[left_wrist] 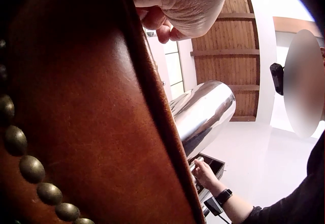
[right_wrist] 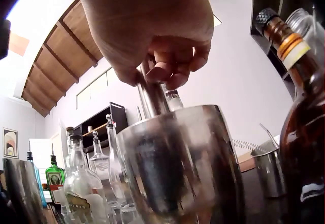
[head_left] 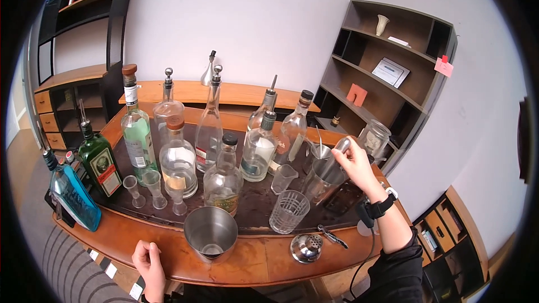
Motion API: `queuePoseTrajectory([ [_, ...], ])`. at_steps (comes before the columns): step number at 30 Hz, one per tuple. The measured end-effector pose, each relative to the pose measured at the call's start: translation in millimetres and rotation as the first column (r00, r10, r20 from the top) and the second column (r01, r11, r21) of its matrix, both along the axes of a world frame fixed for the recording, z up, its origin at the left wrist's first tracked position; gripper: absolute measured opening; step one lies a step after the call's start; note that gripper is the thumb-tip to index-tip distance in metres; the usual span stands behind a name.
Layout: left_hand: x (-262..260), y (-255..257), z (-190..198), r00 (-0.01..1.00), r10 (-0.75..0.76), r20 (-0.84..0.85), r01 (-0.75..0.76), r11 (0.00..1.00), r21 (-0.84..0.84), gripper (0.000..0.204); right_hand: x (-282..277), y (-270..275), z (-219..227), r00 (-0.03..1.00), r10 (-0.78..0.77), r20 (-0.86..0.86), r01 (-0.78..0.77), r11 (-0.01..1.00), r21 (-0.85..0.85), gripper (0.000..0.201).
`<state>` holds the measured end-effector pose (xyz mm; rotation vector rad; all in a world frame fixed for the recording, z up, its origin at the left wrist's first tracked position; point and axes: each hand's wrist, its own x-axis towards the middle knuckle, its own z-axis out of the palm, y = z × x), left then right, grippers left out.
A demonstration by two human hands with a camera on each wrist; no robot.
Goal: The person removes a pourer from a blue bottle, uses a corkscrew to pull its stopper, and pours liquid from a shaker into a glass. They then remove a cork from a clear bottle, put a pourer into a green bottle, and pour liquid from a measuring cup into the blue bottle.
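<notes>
My right hand (head_left: 357,164) grips the top of a thick metal rod (head_left: 341,147), muddler-like, at the right of the table. In the right wrist view the rod (right_wrist: 152,99) stands tilted in a metal tin (right_wrist: 177,163), its lower end hidden by the wall. A dark brown bottle (right_wrist: 310,142) is close beside that tin. My left hand (head_left: 149,264) rests at the table's front edge with fingers loosely curled, holding nothing. Nearest to it is a wide metal shaker tin (head_left: 210,238), upright. The left wrist view shows the left hand (left_wrist: 185,5) beyond the leather edge.
Several bottles, such as a green one (head_left: 101,160) and a blue one (head_left: 73,193), fill the left and middle. Small glasses (head_left: 154,191) stand before them. A cut-glass tumbler (head_left: 289,212), a perforated shaker top (head_left: 306,248) and a small hand tool (head_left: 332,236) lie right of centre.
</notes>
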<state>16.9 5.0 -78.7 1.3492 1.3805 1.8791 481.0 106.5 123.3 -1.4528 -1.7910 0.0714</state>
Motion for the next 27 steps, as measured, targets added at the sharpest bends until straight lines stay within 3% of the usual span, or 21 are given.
queuePoseTrajectory([
  [5, 0.2, -0.4, -0.3, 1.000, 0.010, -0.014, -0.010, 1.000, -0.013, 0.027, 4.3, 6.2, -14.9, 0.997, 0.012, 0.077, -0.013, 1.000, 0.009, 0.025],
  [7, -0.2, 0.8, -2.5, 0.999, 0.019, -0.026, -0.019, 1.000, -0.006, 0.027, 5.4, 5.8, -17.8, 0.964, -0.063, 0.260, 0.046, 0.997, 0.069, 0.026],
  [11, 0.2, -0.6, -0.4, 0.999, 0.017, -0.028, -0.018, 1.000, -0.023, 0.027, -2.0, 0.5, -12.9, 0.970, -0.090, 0.227, 0.093, 0.996, -0.001, 0.027],
  [13, -0.8, -1.5, -1.6, 0.999, 0.018, -0.026, -0.019, 0.999, -0.033, 0.027, -2.5, 0.4, -12.3, 1.000, -0.022, 0.017, 0.024, 0.992, -0.122, 0.028],
  [17, 0.3, 0.5, -4.0, 1.000, 0.014, -0.025, -0.014, 1.000, 0.016, 0.027, -3.0, -1.2, -14.5, 0.999, -0.026, 0.028, 0.028, 0.997, -0.074, 0.028],
  [19, 0.3, 0.9, -5.7, 0.999, 0.009, -0.032, -0.008, 1.000, 0.015, 0.027, 0.9, 1.3, -19.8, 0.972, -0.085, 0.219, 0.070, 0.995, 0.076, 0.027],
  [20, -1.9, 0.7, -6.8, 0.998, 0.013, -0.064, -0.013, 1.000, 0.009, 0.027, 2.8, 2.6, -20.6, 0.969, -0.078, 0.234, 0.061, 0.995, 0.076, 0.028],
  [23, -0.4, -0.1, -4.9, 0.997, 0.010, -0.071, -0.010, 1.000, 0.002, 0.028, 2.1, 2.8, -17.0, 0.996, 0.022, 0.081, -0.019, 0.999, -0.041, 0.029],
  [25, 0.1, -0.9, -5.8, 0.999, -0.014, -0.047, 0.015, 1.000, 0.004, 0.028, 3.3, 4.3, -17.5, 0.993, -0.033, 0.115, 0.039, 0.998, -0.052, 0.034],
  [27, -4.0, 1.4, -11.2, 0.997, 0.003, -0.078, -0.005, 1.000, -0.020, 0.031, 2.0, 3.4, -22.8, 0.950, -0.194, 0.244, 0.179, 0.981, 0.079, 0.038],
])
